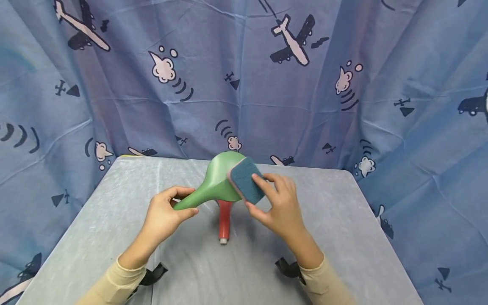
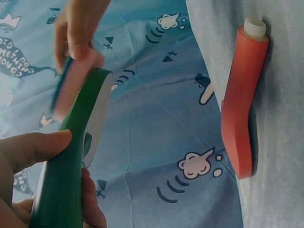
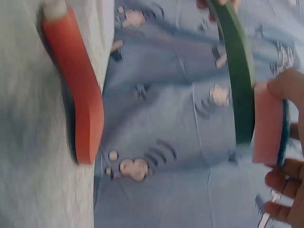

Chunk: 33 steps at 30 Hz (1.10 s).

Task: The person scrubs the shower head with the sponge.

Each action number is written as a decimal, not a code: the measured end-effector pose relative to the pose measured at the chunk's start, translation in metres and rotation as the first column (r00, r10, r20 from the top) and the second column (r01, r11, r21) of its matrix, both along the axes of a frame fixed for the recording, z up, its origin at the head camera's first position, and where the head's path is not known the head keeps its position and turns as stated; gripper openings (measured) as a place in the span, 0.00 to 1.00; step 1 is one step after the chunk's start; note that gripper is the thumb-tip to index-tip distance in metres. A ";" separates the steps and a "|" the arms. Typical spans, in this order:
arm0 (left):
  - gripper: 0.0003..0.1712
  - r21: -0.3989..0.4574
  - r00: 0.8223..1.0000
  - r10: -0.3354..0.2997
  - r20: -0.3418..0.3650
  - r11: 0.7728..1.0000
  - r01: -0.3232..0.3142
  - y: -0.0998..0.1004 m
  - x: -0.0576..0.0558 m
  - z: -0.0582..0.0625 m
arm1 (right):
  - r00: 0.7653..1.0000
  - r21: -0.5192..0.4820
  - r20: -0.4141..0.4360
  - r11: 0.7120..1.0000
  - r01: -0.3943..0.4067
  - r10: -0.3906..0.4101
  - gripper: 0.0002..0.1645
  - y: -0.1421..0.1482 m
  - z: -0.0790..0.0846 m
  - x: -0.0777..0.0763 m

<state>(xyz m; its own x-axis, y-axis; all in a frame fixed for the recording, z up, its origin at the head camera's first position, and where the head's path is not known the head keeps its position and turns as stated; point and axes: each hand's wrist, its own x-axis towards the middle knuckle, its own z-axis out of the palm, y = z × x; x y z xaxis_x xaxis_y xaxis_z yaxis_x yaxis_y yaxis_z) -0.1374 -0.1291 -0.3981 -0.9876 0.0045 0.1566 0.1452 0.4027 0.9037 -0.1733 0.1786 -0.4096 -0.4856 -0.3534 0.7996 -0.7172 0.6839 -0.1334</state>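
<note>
Left hand [image 1: 164,216] and right hand [image 1: 280,203] raised, fingers curled, gripping.

A red ladle [image 1: 224,220] lies on the grey worktop [image 1: 343,237]; a blue airplane-print curtain [image 1: 244,84] hangs behind.

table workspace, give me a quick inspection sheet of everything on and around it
surface: grey table, covered in a pale sheet.
job's things: green scoop held above the table; sponge, blue face and pink body, pressed on its rounded back.
clutter: red scoop lying on the table below the green one, white tip toward the person.
grips: left hand grips the green scoop's handle; right hand holds the sponge, fingers over its blue face.
cables: nothing seen; black straps show at both wrists.
surroundings: blue cloth backdrop printed with planes and clouds, hung behind and beside the table.
</note>
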 end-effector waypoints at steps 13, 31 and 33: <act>0.26 -0.021 1.000 -0.018 -0.020 1.000 0.017 0.005 0.002 -0.002 | 0.990 0.133 -0.039 0.983 -0.127 0.134 0.38 -0.006 0.003 0.009; 0.26 -0.057 0.997 -0.024 -0.074 0.998 0.020 0.003 0.000 -0.005 | 0.995 0.117 0.013 0.989 -0.096 0.095 0.39 0.004 0.010 0.008; 0.26 -0.052 0.997 -0.028 -0.073 0.998 0.024 0.002 0.000 -0.004 | 0.999 0.061 0.038 0.998 -0.029 0.027 0.38 0.012 0.012 0.005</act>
